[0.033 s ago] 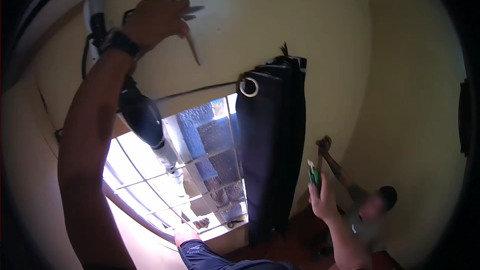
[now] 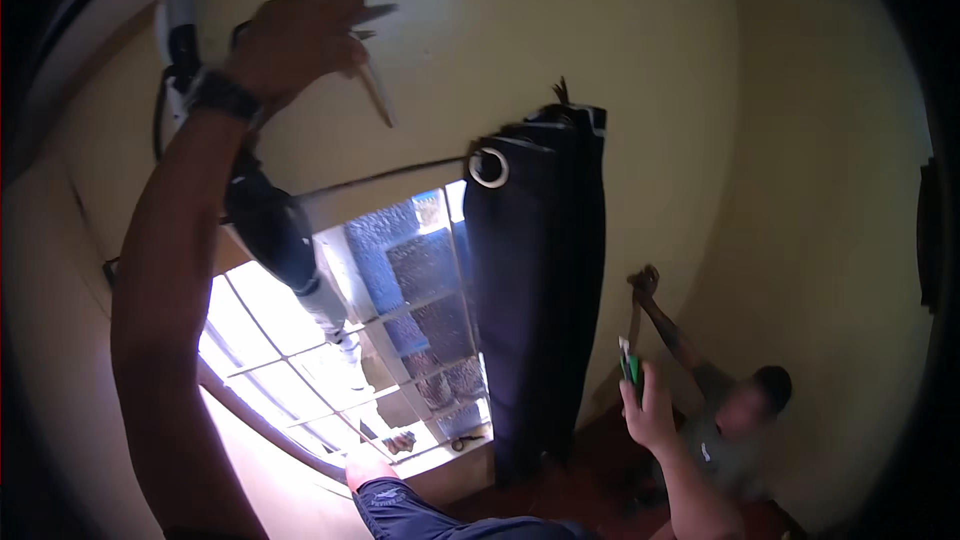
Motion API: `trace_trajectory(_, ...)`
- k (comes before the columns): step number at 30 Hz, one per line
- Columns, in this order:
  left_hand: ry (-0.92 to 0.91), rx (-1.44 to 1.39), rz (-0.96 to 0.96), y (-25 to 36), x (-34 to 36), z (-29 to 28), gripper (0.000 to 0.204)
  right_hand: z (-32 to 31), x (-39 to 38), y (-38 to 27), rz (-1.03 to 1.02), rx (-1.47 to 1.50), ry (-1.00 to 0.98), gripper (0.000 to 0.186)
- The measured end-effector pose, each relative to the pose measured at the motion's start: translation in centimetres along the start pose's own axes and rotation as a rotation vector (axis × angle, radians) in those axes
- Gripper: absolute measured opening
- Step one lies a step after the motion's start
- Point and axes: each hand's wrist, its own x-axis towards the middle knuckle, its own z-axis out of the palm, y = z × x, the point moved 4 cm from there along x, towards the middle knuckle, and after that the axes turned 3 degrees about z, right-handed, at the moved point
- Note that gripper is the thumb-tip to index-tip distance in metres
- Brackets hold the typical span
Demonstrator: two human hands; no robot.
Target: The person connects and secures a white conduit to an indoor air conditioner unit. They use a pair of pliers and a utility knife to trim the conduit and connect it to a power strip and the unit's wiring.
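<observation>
Left hand [image 2: 300, 40], half-curled, holds thin grey object [image 2: 378, 13]; right hand [image 2: 653, 415] clasps green plastic cutter [image 2: 631, 368], probably light, stiff, safest by handle.

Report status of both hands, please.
Left hand raised, holding thin tool, kind unclear. Right hand holding green cutter, tip up. Dark curtain between them in view.

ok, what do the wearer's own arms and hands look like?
Left arm: no sleeve in view; dark, wide-strapped watch at the wrist; left hand ungloved. Right arm: no sleeve in view, no watch visible; right hand ungloved. Can't make out any rings.
</observation>
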Motion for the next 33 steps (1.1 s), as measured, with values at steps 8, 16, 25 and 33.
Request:
trace_trajectory(8,0.151,-0.366,-0.267,8.4,-18.3,4.6,0.035,-1.4,-15.3,19.4,0.784,0.276,-0.252,0.035)
trace_trajectory(16,0.235,-1.034,-0.660,11.5,-25.3,8.5,0.029,-1.8,-18.4,28.9,0.951,0.160,-0.187,0.026)
trace_trajectory(25,0.210,-1.349,-0.970,14.4,-20.7,12.2,0.043,-1.7,-21.0,43.5,0.823,-0.218,-0.101,0.045)
trace_trajectory(33,0.109,-1.525,-0.952,17.1,-19.2,14.7,0.027,-1.3,-21.6,39.4,1.006,-0.388,-0.285,0.057)
